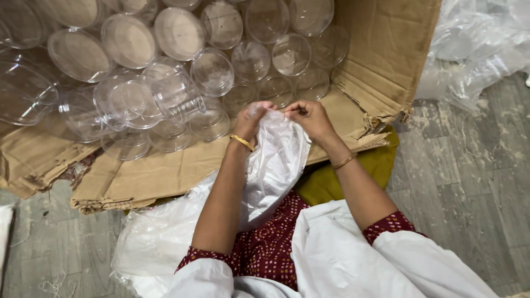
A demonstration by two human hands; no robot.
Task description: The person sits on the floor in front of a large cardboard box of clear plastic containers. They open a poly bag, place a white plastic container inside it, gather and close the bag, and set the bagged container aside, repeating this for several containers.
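Observation:
Both hands pinch the top edge of a thin translucent plastic bag point(276, 160) that hangs down between my forearms. My left hand point(255, 117) grips the bag's left side with closed fingers. My right hand point(310, 117) grips its right side, and the two hands are almost touching. A gold bangle sits on each wrist. Just beyond the hands lies a heap of clear plastic jars point(165, 72) on flattened cardboard point(160, 174), the nearest jars a short reach to the left.
An upright cardboard flap point(386, 49) rises at the right of the jars. Crumpled clear plastic sheeting point(480, 49) lies at the top right. More white plastic point(149, 237) bunches at my lap's left. A grey wood-pattern floor point(469, 193) shows at right, a yellow cloth point(375, 165) beneath.

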